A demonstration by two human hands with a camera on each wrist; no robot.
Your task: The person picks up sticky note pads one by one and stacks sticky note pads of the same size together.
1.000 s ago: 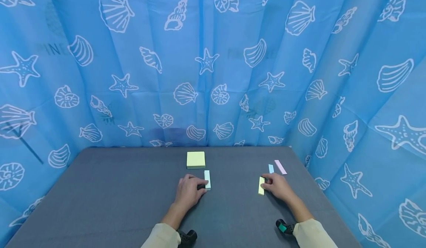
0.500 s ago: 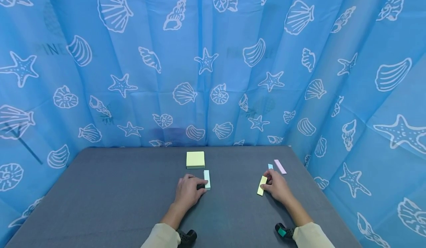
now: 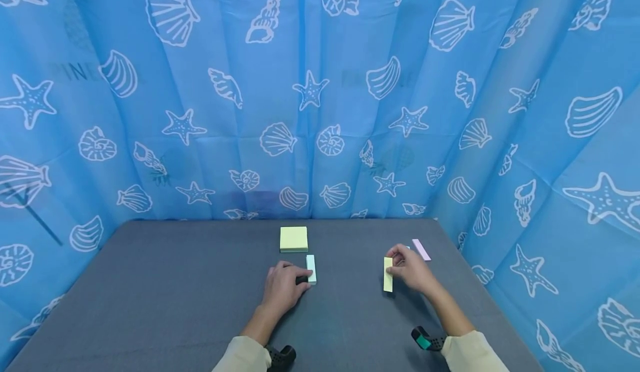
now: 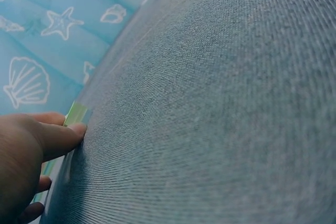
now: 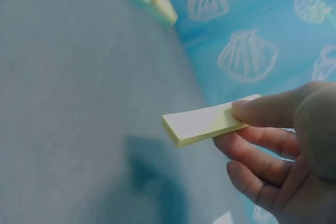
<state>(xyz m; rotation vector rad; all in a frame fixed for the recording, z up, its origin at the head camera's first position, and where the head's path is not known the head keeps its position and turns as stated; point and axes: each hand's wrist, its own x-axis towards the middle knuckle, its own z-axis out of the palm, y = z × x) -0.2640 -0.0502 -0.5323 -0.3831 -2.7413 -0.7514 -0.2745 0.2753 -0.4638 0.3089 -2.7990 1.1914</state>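
A narrow yellow sticky note pad (image 3: 388, 275) is pinched between the thumb and fingers of my right hand (image 3: 414, 269), raised above the table with a shadow beneath. The right wrist view shows the thumb on the broad face of this yellow pad (image 5: 202, 121). Left of it, my left hand (image 3: 284, 287) rests on the table and holds a narrow pale green pad stack (image 3: 311, 266) by its edges. In the left wrist view, thumb and finger grip the green stack (image 4: 76, 113), whose lower part the hand covers. A square yellow sticky note stack (image 3: 294, 239) lies just behind it.
A narrow pink pad (image 3: 421, 250) lies at the right of the grey table (image 3: 175, 294). Beside it, a light blue pad (image 3: 408, 247) is mostly hidden by the right hand. A blue shell-print curtain (image 3: 310, 155) borders the table's back and right side.
My right hand has lifted the narrow yellow pad off the table and moved it slightly left, covering more of the blue pad. The left hand stays on the green stack.
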